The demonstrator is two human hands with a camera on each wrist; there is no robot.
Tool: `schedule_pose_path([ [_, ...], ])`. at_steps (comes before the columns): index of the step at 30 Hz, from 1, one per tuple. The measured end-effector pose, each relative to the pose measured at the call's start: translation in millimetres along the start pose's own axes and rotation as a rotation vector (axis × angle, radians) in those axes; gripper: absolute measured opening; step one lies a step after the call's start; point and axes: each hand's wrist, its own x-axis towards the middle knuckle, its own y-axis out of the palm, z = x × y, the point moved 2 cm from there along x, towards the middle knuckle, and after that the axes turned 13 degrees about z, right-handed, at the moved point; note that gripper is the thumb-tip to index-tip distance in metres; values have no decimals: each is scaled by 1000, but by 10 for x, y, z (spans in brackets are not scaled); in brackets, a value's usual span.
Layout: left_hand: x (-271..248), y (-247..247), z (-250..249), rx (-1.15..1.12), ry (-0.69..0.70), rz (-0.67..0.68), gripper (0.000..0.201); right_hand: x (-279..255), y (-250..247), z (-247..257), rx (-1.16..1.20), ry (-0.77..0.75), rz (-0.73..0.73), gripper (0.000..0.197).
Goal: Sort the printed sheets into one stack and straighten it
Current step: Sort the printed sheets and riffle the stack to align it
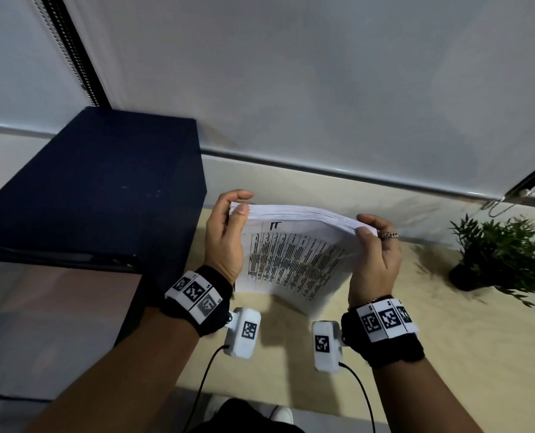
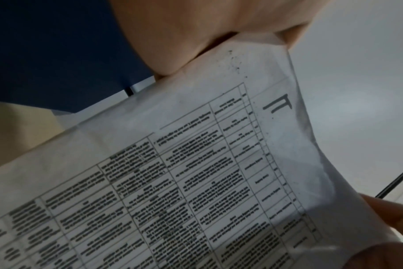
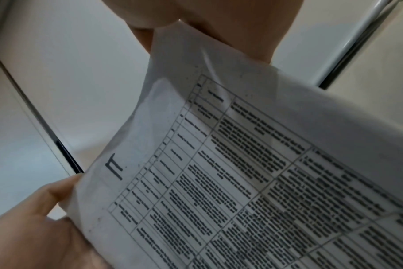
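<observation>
the stack of printed sheets [image 1: 294, 260] is gathered and held on edge above the pale table [image 1: 416, 339], just right of the dark blue box [image 1: 97, 189], and the likely trouble is sheets fanning or slipping out at the sagging lower right corner if either pinch eases before the edges are tapped square. the left hand [image 1: 225, 235] pinches the far left corner and the right hand [image 1: 375, 260] pinches the far right corner, thumbs toward the person, fingers curled behind, wrists raised and facing each other.
</observation>
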Motion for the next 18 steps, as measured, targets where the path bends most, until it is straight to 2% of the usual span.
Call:
schedule_pose_path([
  [4, 39, 27, 7, -20, -16, 37, 32, 31, -29, 5, 5, -70, -48, 26],
  [7, 47, 17, 6, 51, -23, 104, 47, -19, -63, -50, -8, -67, 71, 43],
  [10, 37, -70, 135, 1, -167, 205, 61, -81, -122, -210, -24, 52, 175, 63],
  [11, 42, -91, 196, -3, -224, 256, 58, -89, -122, -271, -31, 109, 194, 61],
  [14, 34, -139, 311, 39, -279, 350, 33, -74, -140, -385, -88, 157, 184, 33],
  [18, -47, -156, 488, 78, -313, 359, 40, -126, -177, -562, -117, 248, 179, 26],
])
